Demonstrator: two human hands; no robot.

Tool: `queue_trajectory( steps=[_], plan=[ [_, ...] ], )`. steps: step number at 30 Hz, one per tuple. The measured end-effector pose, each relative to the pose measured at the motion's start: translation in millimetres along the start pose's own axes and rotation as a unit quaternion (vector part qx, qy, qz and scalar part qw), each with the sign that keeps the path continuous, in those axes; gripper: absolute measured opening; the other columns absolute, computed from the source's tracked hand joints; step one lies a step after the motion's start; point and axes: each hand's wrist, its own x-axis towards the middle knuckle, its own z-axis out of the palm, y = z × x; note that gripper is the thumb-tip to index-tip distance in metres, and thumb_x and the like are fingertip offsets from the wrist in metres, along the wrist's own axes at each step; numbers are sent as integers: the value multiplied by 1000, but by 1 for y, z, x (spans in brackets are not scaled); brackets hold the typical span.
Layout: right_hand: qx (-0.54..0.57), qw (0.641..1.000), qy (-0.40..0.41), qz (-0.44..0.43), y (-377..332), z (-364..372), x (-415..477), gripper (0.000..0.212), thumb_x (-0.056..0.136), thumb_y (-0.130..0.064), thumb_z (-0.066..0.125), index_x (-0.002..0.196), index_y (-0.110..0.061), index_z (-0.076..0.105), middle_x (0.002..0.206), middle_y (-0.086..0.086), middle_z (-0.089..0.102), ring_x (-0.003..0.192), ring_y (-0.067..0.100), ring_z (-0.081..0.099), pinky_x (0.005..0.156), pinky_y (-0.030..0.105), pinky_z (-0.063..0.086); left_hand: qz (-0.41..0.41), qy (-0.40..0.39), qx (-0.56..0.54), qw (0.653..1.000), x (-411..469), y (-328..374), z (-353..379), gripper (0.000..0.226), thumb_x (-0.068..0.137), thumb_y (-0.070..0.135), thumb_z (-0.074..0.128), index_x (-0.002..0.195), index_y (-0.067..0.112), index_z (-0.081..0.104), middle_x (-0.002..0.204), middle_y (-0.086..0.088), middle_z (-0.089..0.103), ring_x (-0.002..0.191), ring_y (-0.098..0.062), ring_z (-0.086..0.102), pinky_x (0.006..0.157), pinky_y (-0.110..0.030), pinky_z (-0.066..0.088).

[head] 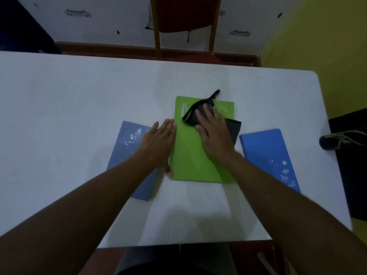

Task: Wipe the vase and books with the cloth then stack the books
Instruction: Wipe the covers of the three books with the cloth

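On the white table (59, 96), seen from my head camera, I am pressing the black cloth (200, 114) flat against the far half of the green book (190, 155) with my right hand (213, 132), fingers spread wide over the fabric rather than pinching it, so the cloth is being held down by my palm, with one corner trailing past the book's far edge. My left hand (158, 141) is lying open and flat along the green book's left edge, steadying it and gripping nothing. The grey-blue book (127, 147) is sitting to the left, partly under my left forearm, and the bright blue book (268, 153) is lying to the right, apart from the green one. I am judging the wiping as mid-course: whether the side books are clean I cannot tell. No vase is showing anywhere here, so its state is unknown. The three books are lying separately, so stacking is not yet done.
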Motion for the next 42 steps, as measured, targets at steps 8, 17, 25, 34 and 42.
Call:
queue_trajectory(
  steps=[8, 17, 25, 34, 42],
  plan=[
    [101, 986, 20, -131, -27, 27, -108, 45, 99, -4, 59, 144, -12, 58, 159, 9, 45, 153, 31, 33, 126, 45, 25, -2, 71, -11, 997, -9, -5, 16, 155, 56, 89, 67, 159, 2, -10, 169, -16, -11, 157, -32, -10, 126, -53, -4],
    [316, 943, 95, 35, -98, 2, -59, 42, 104, -3, 55, 146, -6, 54, 158, 13, 46, 147, 18, 43, 118, 17, 33, -124, 226, -223, 940, -84, -26, 88, 121, 81, 86, 44, 161, 2, 8, 170, -12, 5, 158, -27, 2, 127, -49, 1],
    [322, 946, -14, 33, -181, 46, -8, 42, 109, -14, 46, 151, -10, 48, 166, 14, 28, 158, 31, 14, 128, 53, 15, -206, 219, -323, 897, -133, -18, 155, 143, 64, 95, 53, 161, 3, 1, 170, -14, 1, 158, -26, 0, 128, -49, 6],
    [97, 980, -40, -167, -160, 76, -26, 45, 101, -9, 48, 146, -10, 55, 162, 16, 39, 153, 41, 27, 124, 50, 12, -186, 280, -382, 861, -127, -15, 174, 147, 61, 91, 62, 159, -3, 7, 170, -17, 6, 158, -28, 5, 127, -52, 11],
    [249, 964, -48, -82, -174, 56, -7, 45, 102, 7, 43, 146, 0, 51, 162, 21, 35, 153, 33, 31, 127, 38, 24, -224, 274, -384, 853, -130, -11, 176, 147, 59, 94, 59, 161, 3, 4, 170, -14, 0, 158, -26, 0, 128, -50, 6]
  ],
)
